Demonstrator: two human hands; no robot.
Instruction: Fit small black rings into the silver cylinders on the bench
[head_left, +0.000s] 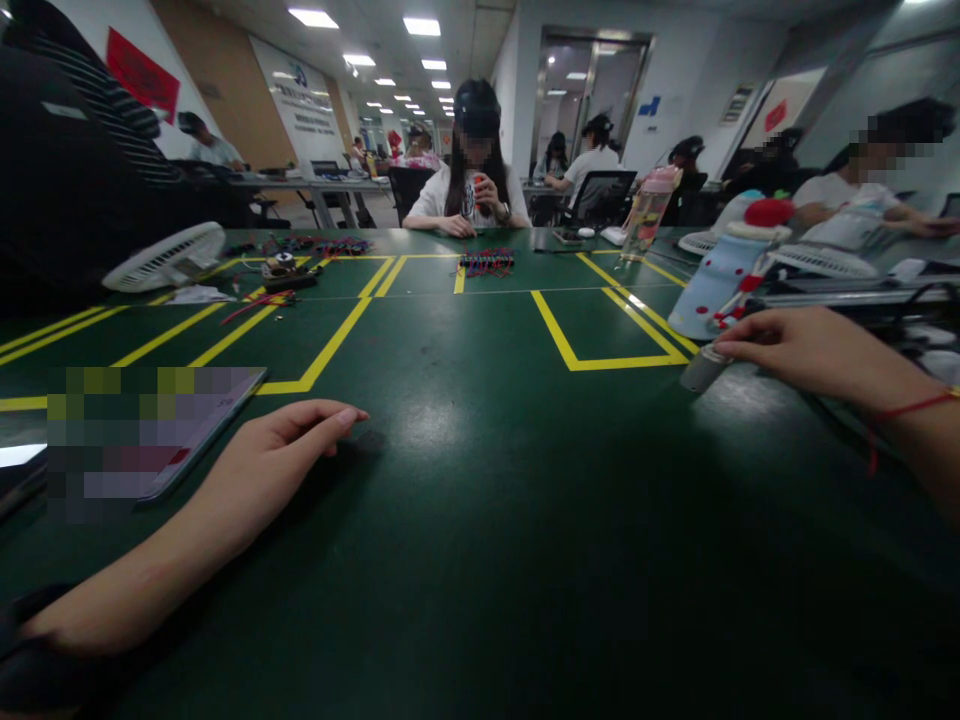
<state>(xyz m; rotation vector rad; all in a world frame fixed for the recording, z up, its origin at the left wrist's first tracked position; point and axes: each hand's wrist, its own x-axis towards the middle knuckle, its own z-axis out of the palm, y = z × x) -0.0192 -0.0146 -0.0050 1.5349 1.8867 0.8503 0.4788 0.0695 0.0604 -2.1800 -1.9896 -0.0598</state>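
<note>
At the right, my right hand (810, 350) pinches a small grey metallic cylinder (705, 368) between thumb and fingertips. The cylinder is tilted, its lower end close to the green tabletop (480, 480); whether it touches cannot be made out. A red string circles the right wrist. On the left, my left hand (289, 440) rests low over the table with thumb and forefinger together, and nothing shows in it. Its other fingers are mostly hidden underneath. Beside it lies a flat tablet-like thing (225, 410), partly pixelated.
Behind my right hand stands a blue plush-like bottle (712, 280), with a pink-lidded clear bottle (649, 215) farther back. Bundles of coloured wires (487, 262) and a white fan (165, 260) are on the far side. A person (469, 190) sits opposite, holding something orange. Yellow tape marks the table.
</note>
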